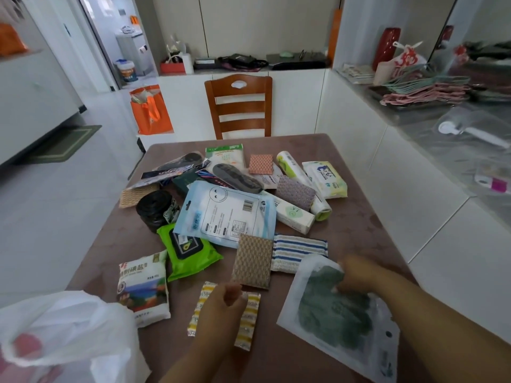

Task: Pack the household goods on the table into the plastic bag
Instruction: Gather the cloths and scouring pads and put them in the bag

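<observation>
The right hand (356, 275) rests on the flat pouch holding a green cloth (336, 310), fingers pressed to its top edge; blur hides whether they pinch it. The left hand (224, 302) hovers over the yellow striped sachet strip (249, 319), fingers loosely curled and holding nothing. The plastic bag (63, 333) lies slumped at the worktop's (359, 217) near-left corner, well apart from the pouch. Its mouth looks collapsed, so the wide, slippery pouch could catch on the rim and slide off the edge.
</observation>
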Motion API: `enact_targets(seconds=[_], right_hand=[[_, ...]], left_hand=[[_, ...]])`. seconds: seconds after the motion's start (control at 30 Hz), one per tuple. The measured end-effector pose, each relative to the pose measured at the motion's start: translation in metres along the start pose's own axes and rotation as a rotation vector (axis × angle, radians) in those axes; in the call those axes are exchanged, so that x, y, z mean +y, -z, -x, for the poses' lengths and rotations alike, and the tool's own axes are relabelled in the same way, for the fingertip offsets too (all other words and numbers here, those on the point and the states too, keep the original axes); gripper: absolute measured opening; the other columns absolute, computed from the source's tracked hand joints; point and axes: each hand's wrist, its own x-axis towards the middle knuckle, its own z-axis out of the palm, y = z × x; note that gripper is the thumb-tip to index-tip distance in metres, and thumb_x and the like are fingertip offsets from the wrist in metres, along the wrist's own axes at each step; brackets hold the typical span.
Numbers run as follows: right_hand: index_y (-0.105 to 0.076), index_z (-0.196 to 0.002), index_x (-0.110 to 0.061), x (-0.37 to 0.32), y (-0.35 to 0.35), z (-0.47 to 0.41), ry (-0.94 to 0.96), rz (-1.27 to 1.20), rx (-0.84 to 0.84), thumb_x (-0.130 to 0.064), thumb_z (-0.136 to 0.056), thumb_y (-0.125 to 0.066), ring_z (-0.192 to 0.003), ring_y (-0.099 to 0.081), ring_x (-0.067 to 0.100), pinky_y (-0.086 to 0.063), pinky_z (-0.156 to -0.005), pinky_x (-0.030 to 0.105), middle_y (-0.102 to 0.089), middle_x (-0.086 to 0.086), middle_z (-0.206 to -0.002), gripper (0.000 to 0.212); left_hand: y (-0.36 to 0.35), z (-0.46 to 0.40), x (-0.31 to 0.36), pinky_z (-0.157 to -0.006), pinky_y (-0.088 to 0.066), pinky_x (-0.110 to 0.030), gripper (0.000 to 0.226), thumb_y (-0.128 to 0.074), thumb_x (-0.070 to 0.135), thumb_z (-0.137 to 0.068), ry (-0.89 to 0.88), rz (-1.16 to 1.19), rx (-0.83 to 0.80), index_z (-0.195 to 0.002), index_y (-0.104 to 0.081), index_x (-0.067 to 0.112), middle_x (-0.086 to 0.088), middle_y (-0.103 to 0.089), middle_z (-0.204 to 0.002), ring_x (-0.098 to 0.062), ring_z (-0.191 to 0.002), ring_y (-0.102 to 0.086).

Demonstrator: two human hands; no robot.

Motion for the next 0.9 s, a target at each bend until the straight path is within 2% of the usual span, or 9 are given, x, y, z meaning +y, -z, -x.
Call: enact_targets(seconds=[0.13, 0.23, 0.3, 0.37, 0.5, 0.63, 0.7, 0.77, 0.9], right_hand=[[-0.067, -0.085, -0.02, -0.007, 0.025, 0.012, 0.186, -0.499, -0.052, -0.008, -0.079, -0.074, -0.078, -0.068, 0.014, -0.056, -0.073, 0.023, -0.072, 0.003, -0.093, 0.015], [-0.068, -0.091, -0.009, -0.029, 0.021, 0.014, 0.261, -1.065, -0.15, 0.007, -0.081, -0.067, -0.072, -0.071, 0.019, -0.06, -0.069, 0.031, -0.074, 0.008, -0.086, 0.019], [-0.067, -0.099, -0.005, -0.05, 0.009, 0.011, 0.279, -1.241, -0.228, 0.005, -0.082, -0.065, -0.079, -0.071, 0.025, -0.06, -0.076, 0.037, -0.074, 0.014, -0.094, 0.02], [-0.067, -0.104, -0.003, -0.07, -0.007, 0.001, 0.262, -1.199, -0.164, -0.007, -0.088, -0.063, -0.086, -0.069, 0.029, -0.056, -0.087, 0.044, -0.071, 0.018, -0.103, 0.017], [-0.062, -0.106, -0.014, -0.069, -0.007, -0.041, 0.098, -0.444, 0.483, -0.036, -0.091, -0.054, -0.108, -0.059, 0.029, -0.048, -0.094, 0.042, -0.066, 0.012, -0.116, 0.027], [-0.028, -0.146, -0.011, -0.056, -0.014, -0.06, -0.019, 0.077, 0.316, -0.056, -0.078, -0.062, -0.136, -0.033, 0.031, -0.033, -0.107, 0.046, -0.037, 0.012, -0.147, 0.089], [-0.031, -0.145, -0.008, -0.052, -0.014, -0.065, -0.097, 0.106, 0.259, -0.068, -0.067, -0.065, -0.137, -0.031, 0.033, -0.033, -0.107, 0.045, -0.033, 0.016, -0.148, 0.104], [-0.041, -0.139, -0.007, -0.049, -0.009, -0.065, -0.133, 0.059, 0.209, -0.07, -0.063, -0.067, -0.132, -0.039, 0.033, -0.039, -0.105, 0.041, -0.039, 0.018, -0.145, 0.103], [-0.059, -0.122, -0.004, -0.051, 0.007, -0.045, -0.034, -0.405, 0.26, -0.042, -0.085, -0.064, -0.113, -0.06, 0.032, -0.048, -0.095, 0.036, -0.062, 0.015, -0.126, 0.053]], left_hand=[[0.01, 0.002, 0.0, -0.088, -0.055, -0.044, 0.027, -0.069, 0.023, -0.084, 0.093, 0.235, -0.051, -0.106, -0.065, 0.008, -0.01, -0.071, -0.097, -0.023, -0.088, -0.068], [0.01, 0.011, 0.007, -0.089, -0.053, -0.038, 0.047, -0.07, 0.028, -0.08, 0.199, 0.566, -0.193, -0.118, -0.059, 0.003, -0.015, -0.067, -0.109, -0.024, -0.098, -0.065], [0.007, 0.021, 0.016, -0.078, -0.056, -0.041, 0.043, -0.063, 0.017, -0.085, 0.282, 0.852, -0.347, -0.12, -0.057, -0.006, -0.02, -0.069, -0.106, -0.03, -0.092, -0.067], [0.003, 0.025, 0.015, -0.069, -0.06, -0.046, 0.034, -0.055, 0.004, -0.087, 0.309, 0.998, -0.387, -0.118, -0.059, -0.007, -0.026, -0.071, -0.105, -0.037, -0.086, -0.072], [0.013, 0.017, -0.001, -0.069, -0.059, -0.054, 0.029, -0.049, -0.01, -0.088, 0.328, 1.034, -0.206, -0.116, -0.059, -0.006, -0.03, -0.07, -0.106, -0.044, -0.087, -0.07], [0.034, 0.015, -0.022, -0.083, -0.052, -0.061, 0.028, -0.048, -0.005, -0.09, 0.422, 0.952, -0.155, -0.115, -0.061, -0.005, -0.033, -0.067, -0.112, -0.049, -0.103, -0.063], [0.04, 0.015, -0.032, -0.089, -0.048, -0.062, 0.026, -0.047, 0.001, -0.092, 0.51, 0.922, -0.139, -0.114, -0.061, -0.004, -0.033, -0.066, -0.113, -0.05, -0.106, -0.061], [0.04, 0.014, -0.043, -0.095, -0.044, -0.065, 0.031, -0.051, 0.01, -0.092, 0.579, 0.899, -0.1, -0.119, -0.06, -0.003, -0.032, -0.065, -0.115, -0.05, -0.107, -0.06], [0.033, 0.009, -0.053, -0.099, -0.042, -0.063, 0.043, -0.054, 0.031, -0.092, 0.609, 0.983, -0.071, -0.125, -0.061, 0.005, -0.027, -0.065, -0.12, -0.046, -0.111, -0.061]])
